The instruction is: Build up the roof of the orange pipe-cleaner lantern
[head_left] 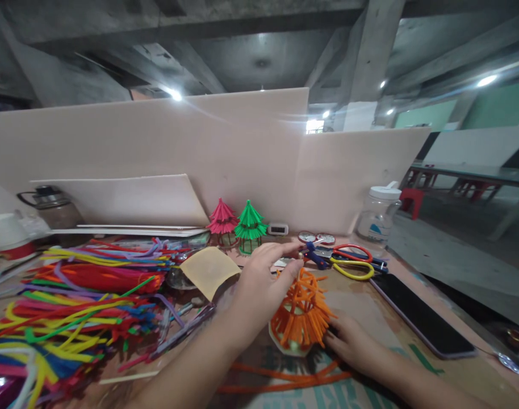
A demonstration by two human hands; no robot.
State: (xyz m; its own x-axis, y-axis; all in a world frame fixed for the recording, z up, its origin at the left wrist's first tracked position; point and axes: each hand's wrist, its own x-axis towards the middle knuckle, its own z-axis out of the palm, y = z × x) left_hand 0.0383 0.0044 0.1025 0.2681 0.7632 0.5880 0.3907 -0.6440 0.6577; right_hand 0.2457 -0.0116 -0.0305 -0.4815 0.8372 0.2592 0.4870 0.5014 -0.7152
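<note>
An orange pipe-cleaner pavilion [304,318] with a layered, fringed roof stands on a pale polygonal base in front of me. My left hand [270,272] reaches over its top, thumb and forefinger pinched around something small and pale at the tip, too small to name. At the lower right, my right hand [348,341] grips the edge of the pavilion, its fingertips partly hidden by the orange fringe. Long orange pipe cleaners [280,375] lie on the table just in front. Behind stand a pink model [222,218] and a green model [250,222] with similar tiered roofs.
Bundles of coloured pipe cleaners [84,295] cover the left side. A tan square sheet [210,271] lies near my left forearm. Scissors [353,261], a phone [421,315] and a clear jug [379,213] are to the right. A pale board [259,153] stands upright behind.
</note>
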